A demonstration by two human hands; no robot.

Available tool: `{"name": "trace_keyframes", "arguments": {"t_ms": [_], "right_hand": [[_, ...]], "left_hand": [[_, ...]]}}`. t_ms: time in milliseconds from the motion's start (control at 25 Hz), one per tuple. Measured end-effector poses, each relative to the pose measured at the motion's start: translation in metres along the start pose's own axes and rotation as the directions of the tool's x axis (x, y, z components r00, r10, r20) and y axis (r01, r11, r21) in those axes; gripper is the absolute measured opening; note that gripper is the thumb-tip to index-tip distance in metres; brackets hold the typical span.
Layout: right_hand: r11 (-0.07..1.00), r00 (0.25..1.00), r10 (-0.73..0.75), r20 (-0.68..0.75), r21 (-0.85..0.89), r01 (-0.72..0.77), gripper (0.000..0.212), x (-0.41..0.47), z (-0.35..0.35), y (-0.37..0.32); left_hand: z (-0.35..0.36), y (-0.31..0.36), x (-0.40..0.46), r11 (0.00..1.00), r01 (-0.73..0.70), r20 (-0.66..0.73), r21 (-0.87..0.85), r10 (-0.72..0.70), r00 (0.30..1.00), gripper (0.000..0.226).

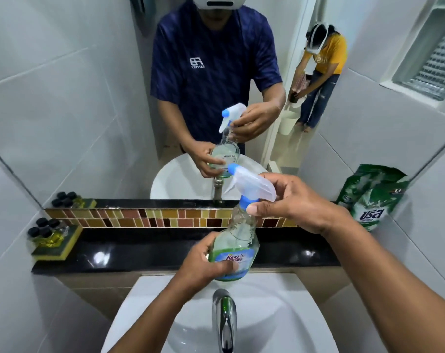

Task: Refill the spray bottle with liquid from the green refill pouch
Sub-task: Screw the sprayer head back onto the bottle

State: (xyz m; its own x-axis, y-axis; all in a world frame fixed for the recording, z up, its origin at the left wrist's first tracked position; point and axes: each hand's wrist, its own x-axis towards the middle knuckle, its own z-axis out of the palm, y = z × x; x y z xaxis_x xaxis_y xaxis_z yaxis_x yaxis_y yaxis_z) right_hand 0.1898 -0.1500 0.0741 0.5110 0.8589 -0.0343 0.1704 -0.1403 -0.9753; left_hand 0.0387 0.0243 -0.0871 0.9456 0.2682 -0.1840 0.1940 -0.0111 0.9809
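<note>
White-tiled bathroom walls, a mirror and a black ledge [145, 250] over a white basin [280, 314] are seen from the head view. The spray bottle [235, 250] is held upright above the basin: its lower body is wrapped by the left hand [203, 263], and its blue collar [247, 201] is pinched by the right hand [295, 202], just under the clear trigger head [252, 184].

The step is judged to be unscrewing the head. The body should be kept still and upright while only the collar is turned, so the dip tube comes out cleanly.

The green refill pouch [369, 200] stands untouched, well to the right of the grip. "usa" is read on it; the bottle label seems to begin "King's".
</note>
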Motion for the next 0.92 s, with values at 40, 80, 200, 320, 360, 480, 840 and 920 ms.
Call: {"name": "trace_keyframes", "arguments": {"t_ms": [40, 80, 200, 320, 360, 480, 840, 920], "right_hand": [[1.0, 0.999, -0.024, -0.023, -0.006, 0.024, 0.035, -0.006, 0.0, -0.005], [0.999, 0.999, -0.038, -0.03, -0.001, 0.038, 0.038, -0.014, 0.001, -0.01], [0.996, 0.996, -0.083, 0.026, -0.02, 0.084, 0.039, -0.035, 0.003, -0.033], [0.992, 0.992, -0.113, 0.062, -0.052, 0.116, 0.031, -0.059, 0.006, -0.055], [0.993, 0.991, -0.108, 0.083, -0.04, 0.112, 0.035, -0.065, 0.006, -0.06], [0.992, 0.986, -0.119, 0.121, -0.037, 0.124, 0.042, -0.087, 0.007, -0.076], [0.94, 0.956, -0.137, 0.259, -0.271, 0.208, 0.031, -0.129, 0.005, -0.101], [0.878, 0.96, -0.14, 0.242, -0.418, 0.233, 0.03, -0.132, 0.005, -0.105]], "left_hand": [[0.002, 0.007, -0.006, 1.0, -0.022, -0.025, -0.002, 0.022, 0.999, 0.052], [0.005, 0.014, -0.013, 0.999, -0.047, -0.038, -0.006, 0.047, 0.998, 0.053], [0.015, 0.035, -0.037, 0.996, -0.088, -0.059, -0.026, 0.086, 0.994, 0.057], [0.026, 0.053, -0.069, 0.994, -0.109, -0.067, -0.011, 0.108, 0.992, 0.058], [0.029, 0.056, -0.079, 0.993, -0.121, -0.064, -0.006, 0.12, 0.991, 0.057], [0.041, 0.063, -0.107, 0.99, -0.139, -0.075, 0.005, 0.139, 0.987, 0.056], [0.072, 0.055, -0.146, 0.987, -0.16, -0.154, 0.026, 0.162, 0.975, 0.054], [0.079, 0.053, -0.149, 0.987, -0.157, -0.166, 0.031, 0.16, 0.973, 0.053]]}}
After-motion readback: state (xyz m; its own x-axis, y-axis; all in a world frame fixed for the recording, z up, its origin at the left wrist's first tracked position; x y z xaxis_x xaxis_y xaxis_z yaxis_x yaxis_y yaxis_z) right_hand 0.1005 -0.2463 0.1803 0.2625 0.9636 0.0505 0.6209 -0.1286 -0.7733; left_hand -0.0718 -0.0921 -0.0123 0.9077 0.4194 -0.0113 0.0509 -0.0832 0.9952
